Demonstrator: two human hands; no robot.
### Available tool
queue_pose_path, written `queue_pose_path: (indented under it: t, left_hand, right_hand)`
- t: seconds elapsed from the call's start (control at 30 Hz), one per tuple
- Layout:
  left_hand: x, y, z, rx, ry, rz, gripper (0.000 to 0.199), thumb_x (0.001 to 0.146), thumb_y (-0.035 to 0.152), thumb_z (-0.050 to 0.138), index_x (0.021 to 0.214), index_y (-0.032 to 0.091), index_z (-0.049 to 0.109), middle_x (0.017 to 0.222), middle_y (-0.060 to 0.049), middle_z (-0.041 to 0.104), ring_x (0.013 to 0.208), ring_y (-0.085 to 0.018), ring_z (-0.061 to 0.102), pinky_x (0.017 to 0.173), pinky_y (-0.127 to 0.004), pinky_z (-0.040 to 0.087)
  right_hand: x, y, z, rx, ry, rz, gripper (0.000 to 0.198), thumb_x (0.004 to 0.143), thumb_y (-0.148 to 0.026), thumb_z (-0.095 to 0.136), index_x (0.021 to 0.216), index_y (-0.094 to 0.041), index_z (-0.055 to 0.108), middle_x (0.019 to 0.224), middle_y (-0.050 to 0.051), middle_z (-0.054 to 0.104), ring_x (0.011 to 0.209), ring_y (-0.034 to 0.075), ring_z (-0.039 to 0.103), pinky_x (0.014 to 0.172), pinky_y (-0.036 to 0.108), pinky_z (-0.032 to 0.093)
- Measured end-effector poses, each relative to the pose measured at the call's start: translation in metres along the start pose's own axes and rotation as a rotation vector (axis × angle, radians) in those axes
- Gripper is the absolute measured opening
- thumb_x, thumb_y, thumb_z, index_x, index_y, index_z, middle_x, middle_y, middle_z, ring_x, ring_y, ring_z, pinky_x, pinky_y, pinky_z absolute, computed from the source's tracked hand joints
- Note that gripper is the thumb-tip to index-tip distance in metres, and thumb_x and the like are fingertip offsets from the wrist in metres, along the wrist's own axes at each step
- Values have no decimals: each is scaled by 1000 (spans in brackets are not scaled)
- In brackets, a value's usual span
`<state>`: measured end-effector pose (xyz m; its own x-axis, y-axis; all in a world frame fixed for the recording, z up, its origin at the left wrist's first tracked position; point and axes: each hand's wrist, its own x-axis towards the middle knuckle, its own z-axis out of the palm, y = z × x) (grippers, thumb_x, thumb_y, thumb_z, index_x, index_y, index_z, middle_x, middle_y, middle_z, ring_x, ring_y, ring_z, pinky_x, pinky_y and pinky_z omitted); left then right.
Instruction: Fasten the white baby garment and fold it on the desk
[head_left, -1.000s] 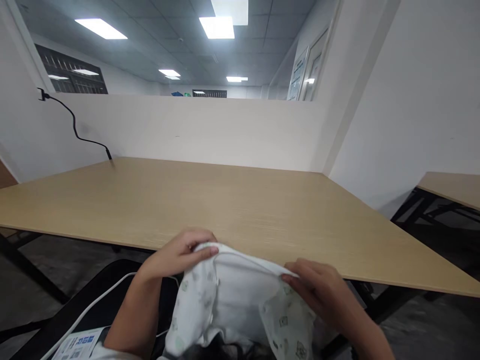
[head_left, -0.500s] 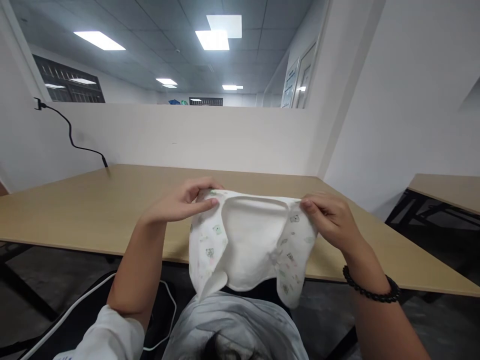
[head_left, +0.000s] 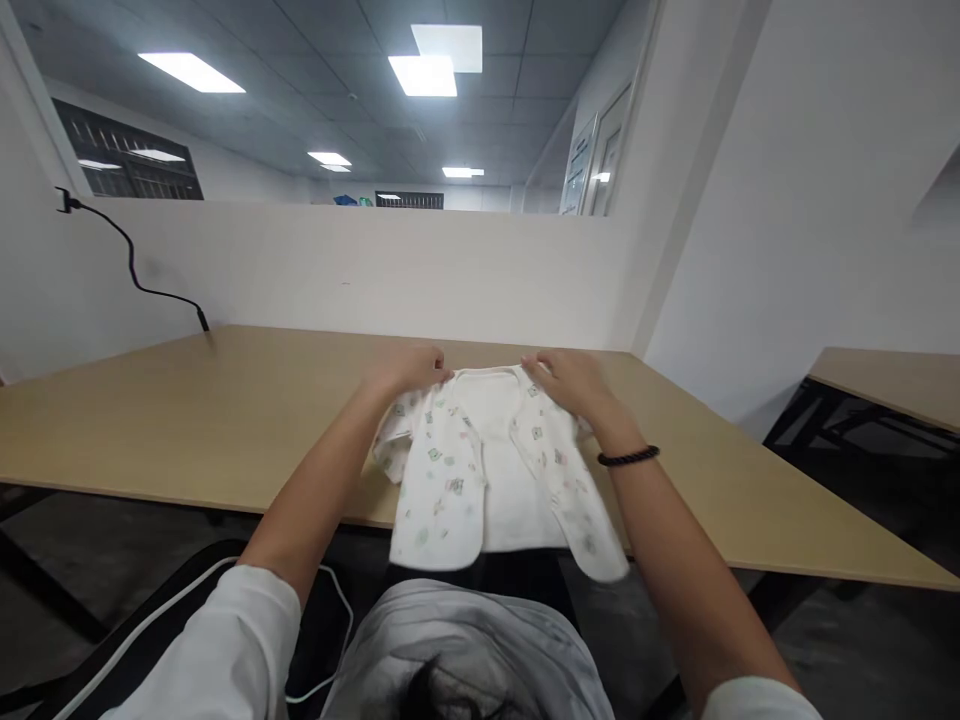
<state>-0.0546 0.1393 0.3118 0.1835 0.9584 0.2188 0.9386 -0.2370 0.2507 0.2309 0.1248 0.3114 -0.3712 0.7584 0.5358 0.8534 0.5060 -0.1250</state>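
Shift in the last half second: the small white shirt (head_left: 440, 500) has moved farther over the counter (head_left: 225, 420), its printed fronts now facing up, and the right hand (head_left: 574, 380) has come closer to the left hand (head_left: 411, 369).
Counter: pale wood-look top on dark legs, running back to a white partition (head_left: 420, 265).
Wall sheet (head_left: 579, 170): beyond the partition, beside a door frame; its printed lines are too small to read.
Shirt: in the middle of the near side of the counter, neckline away from the person, lower edge reaching past the near edge; whether all of the rest lies flat cannot be told. The fronts are parted over a plain white inside, with rounded lower corners, the right front blurred.
Sleeve (head_left: 394, 450): crumpled, bent down beside the left front.
Left fingers: pinching the shoulder cloth beside the neckline.
Right fingers: gripping the opposite shoulder, also close to the neckline.
Bracelet (head_left: 628, 457): black, around the right wrist.
Prints: small scattered green, grey and pinkish motifs, some like animal faces.
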Motion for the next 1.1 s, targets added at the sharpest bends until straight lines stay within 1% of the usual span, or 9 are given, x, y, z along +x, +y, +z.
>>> queue_pose_path:
  t: [0.1,0.2,0.43,0.57,0.67,0.8,0.9,0.97,1.1]
  left_hand:
    - [34,-25,42,-51,-124,-83,42,79,53,64,92,13,67,99,-15,72,87,-26,64,74,-30,47]
    - [35,-58,69,-152,-322,-149,50,73,62,65,82,13,68,86,-13,73,83,-27,64,69,-29,46]
    - [3,-110,81,-790,-623,-35,58,53,59,84,88,15,70,89,-8,73,84,-25,65,75,-31,50]
    - [3,-119,79,-824,-416,-67,56,56,58,81,87,13,67,87,-9,72,82,-23,64,75,-30,49]
    - [7,-132,74,-430,-155,-177,44,64,54,76,80,15,66,78,-7,70,80,-24,64,71,-29,48]
    - [10,-137,72,34,71,-216,34,77,48,67,94,20,68,95,-8,74,98,-28,65,86,-34,48]
    - [13,-119,81,40,190,1,37,84,47,62,111,22,67,118,-9,71,115,-29,60,101,-40,43]
    - [16,-100,91,-72,158,219,37,88,46,58,114,21,67,124,-9,69,118,-27,59,104,-38,42]
    - [22,-62,116,-257,-18,522,35,96,43,49,114,21,69,122,-7,70,113,-23,62,99,-31,45]
  right_hand:
    - [18,16,47,-60,-174,37,39,102,-44,40,105,-17,67,115,14,67,110,27,55,89,35,40]
    - [14,45,84,-5,-223,197,38,101,-33,35,122,-18,64,136,14,59,127,30,46,101,45,37]
    - [-20,99,118,32,-355,435,44,86,-23,46,126,-17,64,136,17,58,126,34,47,99,48,37]
    - [-30,106,113,69,-394,419,31,82,-29,51,104,-14,68,107,15,69,94,26,58,81,37,40]
    - [-34,111,111,105,-346,444,23,80,-28,52,93,-16,66,92,9,70,82,22,57,76,33,38]
    - [-34,114,117,-45,-93,527,18,79,-22,54,91,-18,67,101,12,67,101,29,55,87,42,37]
    - [-24,103,121,-32,97,458,20,80,-25,58,96,-17,66,110,15,64,109,32,52,89,44,38]
    - [-14,88,120,168,79,322,20,82,-36,59,88,-17,64,99,12,65,97,26,56,83,36,42]
    - [6,41,120,492,-360,47,45,78,-61,61,64,-19,56,65,1,56,63,15,49,59,28,36]
